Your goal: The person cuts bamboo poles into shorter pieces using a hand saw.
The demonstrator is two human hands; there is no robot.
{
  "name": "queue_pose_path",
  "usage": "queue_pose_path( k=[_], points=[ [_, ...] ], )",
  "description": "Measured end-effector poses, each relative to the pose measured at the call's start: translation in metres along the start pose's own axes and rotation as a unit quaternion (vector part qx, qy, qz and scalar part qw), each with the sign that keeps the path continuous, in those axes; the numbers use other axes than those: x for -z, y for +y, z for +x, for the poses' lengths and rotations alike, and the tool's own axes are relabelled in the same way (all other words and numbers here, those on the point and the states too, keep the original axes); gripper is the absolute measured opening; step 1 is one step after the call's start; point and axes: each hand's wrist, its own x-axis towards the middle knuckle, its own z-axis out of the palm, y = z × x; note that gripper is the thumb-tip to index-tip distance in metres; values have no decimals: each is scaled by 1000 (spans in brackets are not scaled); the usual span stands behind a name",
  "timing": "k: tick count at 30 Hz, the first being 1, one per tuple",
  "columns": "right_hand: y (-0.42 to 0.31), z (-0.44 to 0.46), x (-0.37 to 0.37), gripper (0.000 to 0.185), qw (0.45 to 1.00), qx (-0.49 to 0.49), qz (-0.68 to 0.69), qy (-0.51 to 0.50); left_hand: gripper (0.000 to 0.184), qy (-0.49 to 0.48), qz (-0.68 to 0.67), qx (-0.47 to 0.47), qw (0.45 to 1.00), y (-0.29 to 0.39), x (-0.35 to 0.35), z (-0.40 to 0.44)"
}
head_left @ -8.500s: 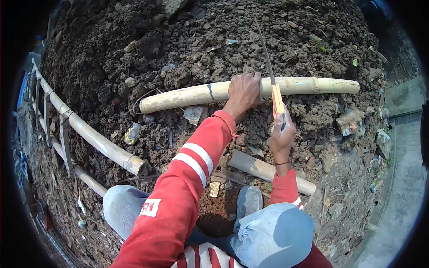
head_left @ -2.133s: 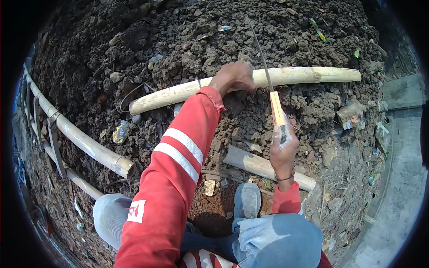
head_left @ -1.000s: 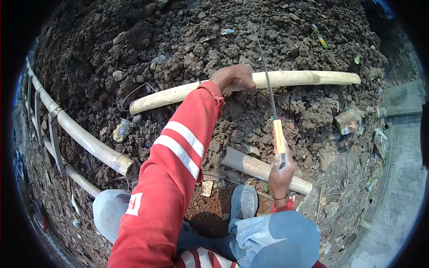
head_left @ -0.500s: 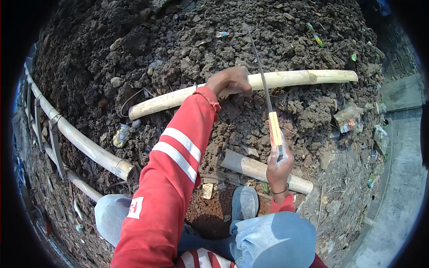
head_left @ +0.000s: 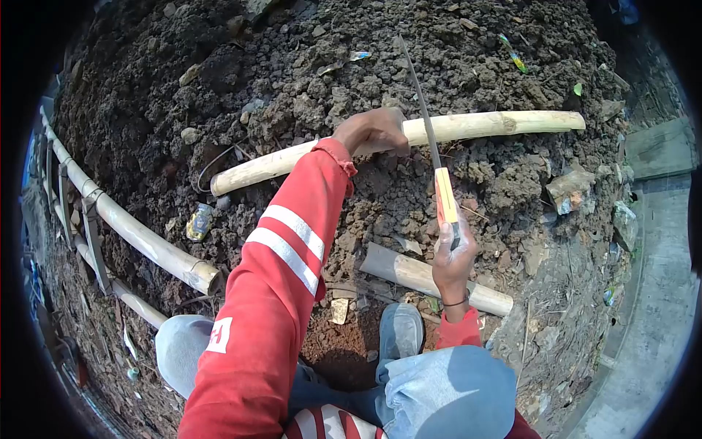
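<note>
A long pale bamboo pole (head_left: 497, 126) lies across the lumpy soil in front of me. My left hand (head_left: 374, 132) is closed around it near the middle, fingers wrapped over the far side. In my right hand (head_left: 453, 256) is a handsaw (head_left: 446, 196) with a yellow and black handle, gripped from below. Its narrow blade points away from me and crosses the pole just right of my left hand. How deep the teeth sit in the bamboo I cannot tell.
A shorter bamboo piece (head_left: 409, 272) lies under my right wrist. On the left is a bamboo rail frame (head_left: 139, 233) with crosspieces. Concrete paving (head_left: 658, 241) edges the right side. Wrappers, stones and a crumpled packet (head_left: 199, 222) dot the soil.
My right hand has pushed the saw slightly away from me, its handle now closer to the bamboo pole. My left hand keeps its hold on the pole.
</note>
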Motion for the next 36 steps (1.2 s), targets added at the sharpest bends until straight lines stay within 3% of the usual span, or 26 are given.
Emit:
queue_pose_path(
  k=[2,5,6,7,8,9,10,13,15,17,22,24,27,29,30,33,36],
  points=[
    [22,-62,32,62,999,4,-39,-3,30,6,12,9,1000,-4,1,5],
    [23,-130,62,61,999,30,-39,8,32,-1,42,26,999,-5,-3,3],
    [18,-131,67,61,997,-29,-62,-23,32,15,42,22,999,1,-6,-2],
    [2,-117,65,62,992,-87,-83,-49,33,31,46,12,998,6,-6,-3],
    [8,-89,48,69,999,-20,-21,-43,34,68,53,-18,996,-10,-11,11],
    [11,-61,34,61,997,30,-64,-27,34,67,57,-24,996,-8,-11,11],
    [-2,-27,18,52,998,-18,-57,-21,35,73,77,-4,994,-6,-11,10],
    [-3,51,-17,45,996,76,-53,0,36,48,64,-10,997,-12,-4,12],
    [-6,43,-17,45,995,86,-56,7,36,35,53,-18,998,-4,-3,4],
    [-16,5,5,48,999,-13,-43,-28,38,38,45,-14,998,1,-2,1],
    [32,-128,64,56,998,23,-57,0,41,29,69,11,997,-2,-4,4],
    [11,-129,70,58,997,-79,-5,-19,39,40,71,4,997,-15,-14,12],
    [-7,-38,35,47,995,16,-96,-23,37,72,83,-20,994,-10,-10,16],
    [-7,14,8,44,998,41,-55,-10,39,65,148,49,986,-7,-12,11],
    [-11,22,1,44,998,54,-36,2,41,148,158,62,974,17,-11,-11],
    [0,13,-3,44,997,76,-25,9,39,244,254,32,935,24,-34,-28],
    [-8,2,4,44,997,61,-44,7,35,285,268,38,919,28,-44,-30]
  ],
)
